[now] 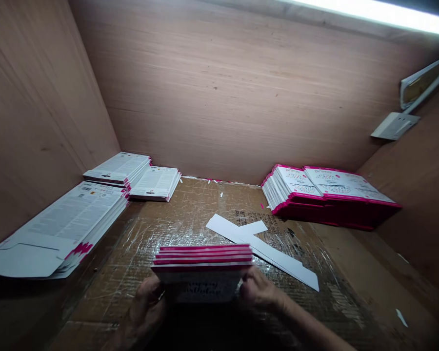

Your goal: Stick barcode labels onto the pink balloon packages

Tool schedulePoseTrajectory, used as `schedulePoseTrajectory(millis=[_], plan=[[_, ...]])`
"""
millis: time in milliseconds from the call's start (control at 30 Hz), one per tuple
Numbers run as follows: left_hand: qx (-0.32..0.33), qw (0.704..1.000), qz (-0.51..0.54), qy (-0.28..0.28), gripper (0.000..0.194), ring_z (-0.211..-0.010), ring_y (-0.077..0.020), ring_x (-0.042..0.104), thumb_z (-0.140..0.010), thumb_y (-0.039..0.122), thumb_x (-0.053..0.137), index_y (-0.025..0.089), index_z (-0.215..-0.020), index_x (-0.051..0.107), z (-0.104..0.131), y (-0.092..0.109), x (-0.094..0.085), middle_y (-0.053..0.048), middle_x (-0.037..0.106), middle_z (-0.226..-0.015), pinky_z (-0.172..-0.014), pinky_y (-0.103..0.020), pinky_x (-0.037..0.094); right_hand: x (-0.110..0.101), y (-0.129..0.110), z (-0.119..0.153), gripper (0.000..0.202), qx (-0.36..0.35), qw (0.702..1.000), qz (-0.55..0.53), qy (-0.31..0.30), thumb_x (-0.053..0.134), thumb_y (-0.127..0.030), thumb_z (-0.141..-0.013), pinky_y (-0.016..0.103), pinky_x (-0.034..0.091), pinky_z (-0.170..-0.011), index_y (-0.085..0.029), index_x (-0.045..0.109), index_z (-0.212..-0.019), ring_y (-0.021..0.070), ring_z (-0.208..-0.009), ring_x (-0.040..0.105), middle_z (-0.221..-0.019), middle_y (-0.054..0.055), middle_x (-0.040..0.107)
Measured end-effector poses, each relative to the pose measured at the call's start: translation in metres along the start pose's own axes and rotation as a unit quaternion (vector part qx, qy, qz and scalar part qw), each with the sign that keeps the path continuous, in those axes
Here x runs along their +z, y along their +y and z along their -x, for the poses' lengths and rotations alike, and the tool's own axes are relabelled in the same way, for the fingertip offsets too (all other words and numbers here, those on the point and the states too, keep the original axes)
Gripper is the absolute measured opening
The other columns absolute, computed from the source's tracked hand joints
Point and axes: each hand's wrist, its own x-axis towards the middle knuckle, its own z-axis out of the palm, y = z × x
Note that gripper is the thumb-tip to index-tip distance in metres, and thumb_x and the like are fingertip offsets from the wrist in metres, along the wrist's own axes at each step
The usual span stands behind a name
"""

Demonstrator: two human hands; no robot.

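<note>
Near the front, a small bundle of pink-edged printed card packets [205,280] is held upright between both hands. "Birthday" lettering shows on its near face. My left hand [148,300] grips the bundle's left edge, partly in shadow. On its right edge, my right hand [256,288] is closed with the fingers curled. Just beyond the bundle, several white paper strips [263,248] lie crossed over one another on the tape-covered cardboard surface [146,253].
Stacks of white packets [95,209] stand along the left wall, with a shorter pile [155,183] beside them. At the back right lean rows of pink-edged packets [332,195]. A white switch box [395,126] is fixed to the right. Wooden panels [234,92] enclose the surface.
</note>
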Motion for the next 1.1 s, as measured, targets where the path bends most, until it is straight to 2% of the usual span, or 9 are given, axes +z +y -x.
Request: schedulePoseTrajectory(millis=[100, 267, 400, 500, 633, 767, 867, 967, 1100], plan=[[0.037, 0.999, 0.001, 0.025, 0.015, -0.071, -0.0255, 0.067, -0.073, 0.038, 0.071, 0.024, -0.074, 0.076, 0.0, 0.01, -0.006, -0.005, 0.072, -0.07, -0.067, -0.03, 0.056, -0.041, 0.009, -0.03, 0.069, 0.04, 0.985, 0.162, 0.037, 0.026, -0.07, -0.091, 0.038, 0.049, -0.085, -0.018, 0.071, -0.1, 0.0251, -0.096, 0.063, -0.102, 0.011, 0.069], [0.057, 0.998, -0.001, 0.034, 0.015, -0.089, -0.0299, 0.068, -0.07, 0.039, 0.072, 0.027, -0.078, 0.076, 0.009, 0.024, -0.013, -0.008, 0.074, -0.077, -0.083, -0.034, 0.055, -0.073, 0.041, -0.069, 0.019, 0.219, 0.865, 0.438, 0.109, 0.068, -0.034, -0.078, 0.033, 0.041, -0.082, -0.017, 0.068, -0.087, 0.0258, -0.098, 0.058, -0.096, 0.01, 0.066], [0.016, 0.998, 0.012, 0.066, 0.016, -0.084, -0.0305, 0.069, -0.065, 0.037, 0.078, 0.025, -0.075, 0.074, 0.016, 0.02, -0.015, -0.008, 0.074, -0.075, -0.077, -0.033, 0.057, -0.075, 0.053, -0.078, 0.013, 0.238, 0.868, 0.422, 0.109, 0.072, -0.027, -0.07, 0.027, 0.037, -0.066, -0.017, 0.063, -0.069, 0.0212, -0.08, 0.06, -0.078, 0.005, 0.066], [-0.029, 0.996, 0.031, 0.079, 0.021, -0.073, -0.029, 0.071, -0.067, 0.038, 0.078, 0.021, -0.076, 0.072, 0.013, 0.017, -0.02, -0.007, 0.075, -0.074, -0.064, -0.032, 0.058, -0.075, 0.056, -0.077, 0.013, 0.222, 0.877, 0.406, 0.13, 0.07, -0.027, -0.071, 0.024, 0.036, -0.063, -0.019, 0.066, -0.08, 0.0183, -0.076, 0.061, -0.078, 0.001, 0.069], [-0.178, 0.973, 0.102, 0.104, 0.033, -0.063, -0.0295, 0.072, -0.064, 0.041, 0.082, 0.017, -0.079, 0.065, -0.003, 0.029, -0.024, -0.006, 0.075, -0.068, -0.055, -0.036, 0.06, -0.081, 0.055, -0.072, 0.01, 0.174, 0.888, 0.392, 0.166, 0.064, -0.029, -0.077, 0.025, 0.039, -0.066, -0.022, 0.068, -0.082, 0.0184, -0.078, 0.063, -0.08, 0.0, 0.071], [-0.225, 0.95, 0.201, 0.078, 0.048, -0.064, -0.0304, 0.073, -0.051, 0.038, 0.09, 0.015, -0.083, 0.063, -0.014, 0.052, -0.023, -0.009, 0.076, -0.071, -0.058, -0.04, 0.062, -0.086, 0.03, -0.067, 0.019, 0.116, 0.894, 0.379, 0.21, 0.053, -0.03, -0.085, 0.028, 0.043, -0.07, -0.021, 0.069, -0.087, 0.0194, -0.078, 0.062, -0.085, 0.005, 0.071], [-0.221, 0.949, 0.22, 0.047, 0.055, -0.066, -0.0307, 0.073, -0.045, 0.041, 0.093, 0.012, -0.082, 0.064, -0.016, 0.063, -0.02, -0.011, 0.077, -0.075, -0.056, -0.037, 0.062, -0.077, -0.009, -0.059, 0.031, 0.046, 0.936, 0.277, 0.21, 0.051, -0.039, -0.089, 0.026, 0.045, -0.063, -0.018, 0.067, -0.104, 0.017, -0.073, 0.061, -0.088, 0.007, 0.071], [-0.231, 0.948, 0.218, 0.01, 0.054, -0.066, -0.0301, 0.074, -0.044, 0.043, 0.093, 0.012, -0.079, 0.065, -0.017, 0.065, -0.015, -0.012, 0.077, -0.077, -0.054, -0.034, 0.061, -0.052, -0.049, -0.048, 0.037, 0.027, 0.978, 0.182, 0.102, 0.058, -0.05, -0.086, 0.022, 0.039, -0.052, -0.015, 0.07, -0.088, 0.0125, -0.059, 0.056, -0.072, 0.004, 0.067], [-0.237, 0.941, 0.237, -0.038, 0.051, -0.069, -0.0281, 0.074, -0.05, 0.044, 0.091, 0.012, -0.082, 0.067, -0.017, 0.06, -0.007, -0.012, 0.078, -0.079, -0.062, -0.035, 0.062, -0.018, -0.079, -0.039, 0.032, 0.033, 0.955, 0.295, -0.003, 0.063, -0.043, -0.084, 0.022, 0.03, -0.049, -0.016, 0.069, -0.069, 0.0084, -0.051, 0.047, -0.058, 0.0, 0.061]])
